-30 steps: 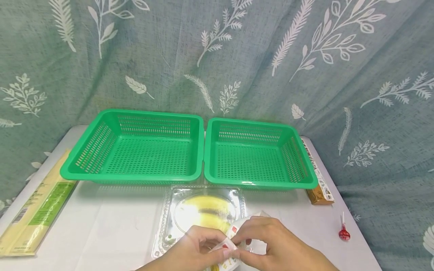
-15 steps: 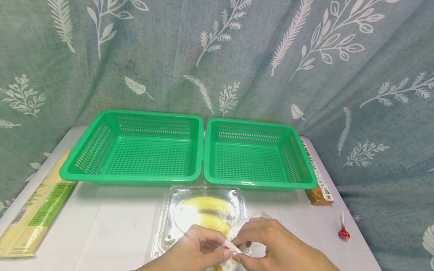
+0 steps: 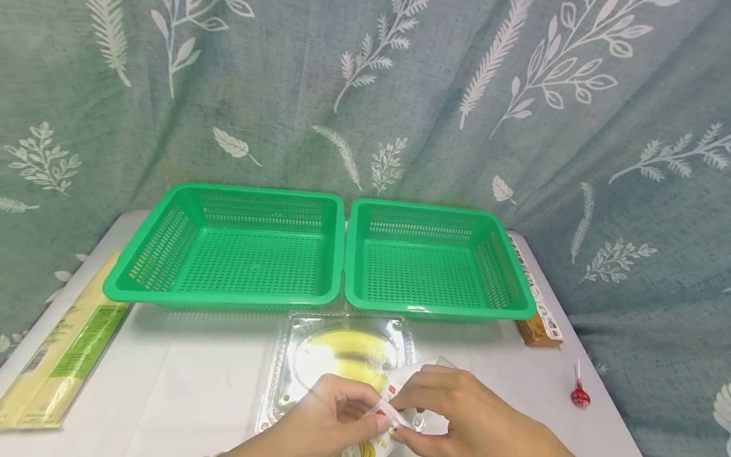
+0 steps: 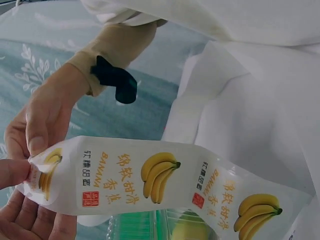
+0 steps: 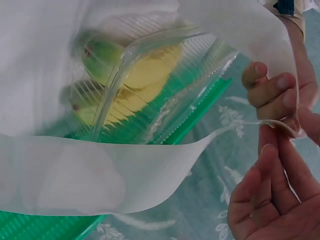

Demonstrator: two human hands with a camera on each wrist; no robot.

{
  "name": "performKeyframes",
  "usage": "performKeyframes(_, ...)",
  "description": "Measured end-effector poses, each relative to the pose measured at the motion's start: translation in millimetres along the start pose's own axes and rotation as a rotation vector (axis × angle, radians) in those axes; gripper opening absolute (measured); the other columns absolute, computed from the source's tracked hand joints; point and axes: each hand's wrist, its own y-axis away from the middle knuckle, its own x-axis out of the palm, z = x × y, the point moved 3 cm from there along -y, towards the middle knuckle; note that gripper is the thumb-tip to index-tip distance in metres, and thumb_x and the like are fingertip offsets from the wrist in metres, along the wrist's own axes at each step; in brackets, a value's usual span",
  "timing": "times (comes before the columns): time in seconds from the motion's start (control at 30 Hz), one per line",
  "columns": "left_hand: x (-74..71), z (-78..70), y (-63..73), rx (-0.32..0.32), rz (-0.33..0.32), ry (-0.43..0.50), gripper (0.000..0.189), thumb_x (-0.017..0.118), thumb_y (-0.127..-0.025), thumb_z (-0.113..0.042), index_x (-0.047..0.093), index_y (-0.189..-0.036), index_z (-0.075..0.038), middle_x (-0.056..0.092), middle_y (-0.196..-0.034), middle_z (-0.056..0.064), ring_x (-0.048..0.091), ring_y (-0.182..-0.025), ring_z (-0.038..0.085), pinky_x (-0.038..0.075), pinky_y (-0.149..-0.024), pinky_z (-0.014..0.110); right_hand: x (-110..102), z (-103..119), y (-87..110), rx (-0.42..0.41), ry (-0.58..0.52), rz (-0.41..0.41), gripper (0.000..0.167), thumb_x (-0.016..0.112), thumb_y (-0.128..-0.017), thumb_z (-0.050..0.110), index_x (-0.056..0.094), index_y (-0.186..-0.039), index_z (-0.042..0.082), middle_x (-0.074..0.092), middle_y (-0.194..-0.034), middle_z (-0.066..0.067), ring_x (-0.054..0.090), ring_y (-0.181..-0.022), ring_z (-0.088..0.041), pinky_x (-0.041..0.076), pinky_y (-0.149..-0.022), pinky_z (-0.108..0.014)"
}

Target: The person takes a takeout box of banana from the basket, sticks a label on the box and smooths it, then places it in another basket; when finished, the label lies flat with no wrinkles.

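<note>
A white strip of banana labels, printed with yellow bananas and orange lettering, stretches between both hands. My left hand pinches it between thumb and index finger. From the other side, my right hand pinches the same spot, fingertips nearly meeting the left thumb. The strip bends sharply there, and its loose length hangs away in a curve, as the right wrist view shows. Behind the hands lies a clear plastic clamshell box with yellow bananas inside. The hands and the strip hide its near right part.
Two green baskets, the left one and the right one, stand side by side behind the clamshell. A yellow packet lies at the left edge. A narrow brown-and-white box and a red lollipop are on the right.
The strip has bent and lifted where the fingertips pinch it. Both hands stay almost in place, with only small finger movements. The head view has shifted slightly.
</note>
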Motion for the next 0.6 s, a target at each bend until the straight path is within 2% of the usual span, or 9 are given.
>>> performKeyframes(0.23,0.1,0.0,-1.0,0.036,0.024,0.028,0.019,0.064,-0.098,-0.016,0.071,-0.102,0.001,0.073,-0.102,0.025,0.072,-0.087,0.004,0.059,-0.082,0.025,1.6,1.3,-0.4,0.003,0.025,0.000,0.011,0.071,-0.095,0.025,0.071,-0.105,0.025,0.069,-0.098,0.018,0.062,-0.093,0.004,0.046,-0.090,-0.010)
performKeyframes(0.3,-0.1,0.0,-1.3,0.061,0.019,0.015,0.018,0.064,-0.098,-0.015,0.071,-0.102,0.001,0.073,-0.101,0.024,0.072,-0.087,0.005,0.060,-0.082,0.027,1.2,1.3,-0.8,0.007,0.029,-0.008,0.010,0.070,-0.095,0.024,0.071,-0.105,0.025,0.069,-0.098,0.019,0.061,-0.094,0.005,0.046,-0.090,-0.011)
performKeyframes(0.4,0.2,0.4,-1.2,0.050,-0.002,-0.022,0.017,0.066,-0.097,-0.018,0.073,-0.100,-0.003,0.075,-0.097,0.020,0.072,-0.085,0.003,0.060,-0.079,0.026,0.5,1.1,-1.3,0.018,0.006,-0.019,0.009,0.068,-0.096,0.019,0.072,-0.102,0.026,0.069,-0.094,0.020,0.061,-0.091,0.006,0.047,-0.088,-0.009)
performKeyframes(0.53,1.5,1.2,-0.7,0.057,-0.009,-0.050,0.016,0.067,-0.096,-0.020,0.075,-0.097,-0.006,0.075,-0.090,0.020,0.069,-0.080,-0.001,0.060,-0.074,0.026,-0.9,1.0,-0.2,0.044,-0.030,0.011,0.009,0.067,-0.097,0.021,0.072,-0.103,0.026,0.069,-0.096,0.022,0.061,-0.092,0.007,0.046,-0.088,-0.009)
performKeyframes(0.6,1.5,1.3,-0.9,0.082,-0.010,-0.053,0.016,0.067,-0.096,-0.017,0.075,-0.097,-0.004,0.074,-0.089,0.022,0.069,-0.080,-0.001,0.061,-0.074,0.027,-1.2,1.1,-0.1,0.048,-0.029,0.029,0.009,0.068,-0.097,0.025,0.071,-0.105,0.026,0.069,-0.098,0.021,0.061,-0.094,0.007,0.047,-0.089,-0.010)
